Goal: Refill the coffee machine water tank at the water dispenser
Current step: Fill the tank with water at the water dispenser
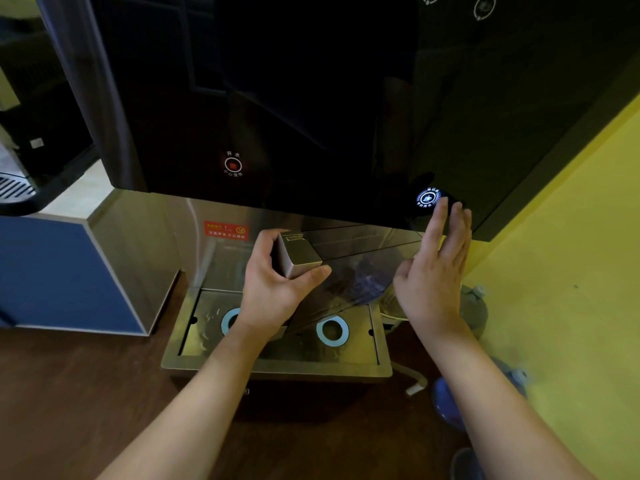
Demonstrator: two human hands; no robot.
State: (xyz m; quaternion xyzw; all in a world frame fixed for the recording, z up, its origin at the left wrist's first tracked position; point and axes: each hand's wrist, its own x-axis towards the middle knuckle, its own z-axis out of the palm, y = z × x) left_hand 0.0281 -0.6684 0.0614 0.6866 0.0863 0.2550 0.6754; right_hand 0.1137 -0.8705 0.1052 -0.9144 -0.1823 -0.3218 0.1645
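Note:
My left hand (277, 282) grips the grey handle end of the clear water tank (349, 275), which is held tilted under the black water dispenser (311, 98), above the steel drip tray (277, 365). The tank's transparent body stretches to the right above the right blue ring (332, 330). My right hand (438, 265) is open with fingers spread, its fingertips at the lit white-blue button (428, 199) on the dispenser's lower right front. A dim red hot-water button (232, 164) sits on the left of the panel.
A blue and beige cabinet (69, 271) stands to the left with a coffee machine's grille (14, 188) on top. A yellow wall (571, 271) closes the right side. Large water bottles (474, 306) sit on the floor at the right. The floor (69, 410) is dark wood.

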